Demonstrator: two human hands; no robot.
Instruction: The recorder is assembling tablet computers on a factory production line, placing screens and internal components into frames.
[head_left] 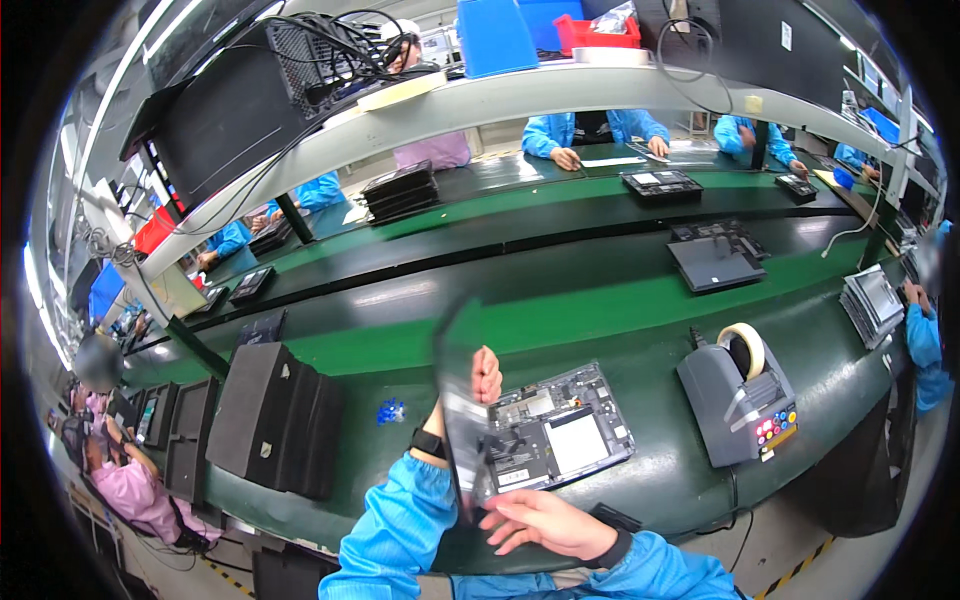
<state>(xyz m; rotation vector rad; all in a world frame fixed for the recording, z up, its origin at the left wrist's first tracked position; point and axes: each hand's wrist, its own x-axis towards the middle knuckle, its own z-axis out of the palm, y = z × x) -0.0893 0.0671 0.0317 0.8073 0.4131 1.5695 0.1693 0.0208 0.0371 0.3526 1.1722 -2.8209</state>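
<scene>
A thin dark laptop cover (463, 410), smeared by motion, stands nearly on edge in front of me. My left hand (486, 376) is behind it, fingers curled at its right side; the palm is hidden by the cover. My right hand (550, 525) is at the cover's lower end with fingers stretched and apart, the fingertips at or very near its edge. Just right of the cover, an opened laptop base (622, 425) lies on the bench, showing a circuit board, a black battery and a white rectangle.
Black foam blocks (262, 420) stand at left, beside small blue pieces (391, 411). A grey tape dispenser (735, 400) is at right. Beyond the green belt (400, 345) lies another laptop part (715, 265). A shelf beam (540, 88) crosses overhead. Co-workers sit opposite and at both sides.
</scene>
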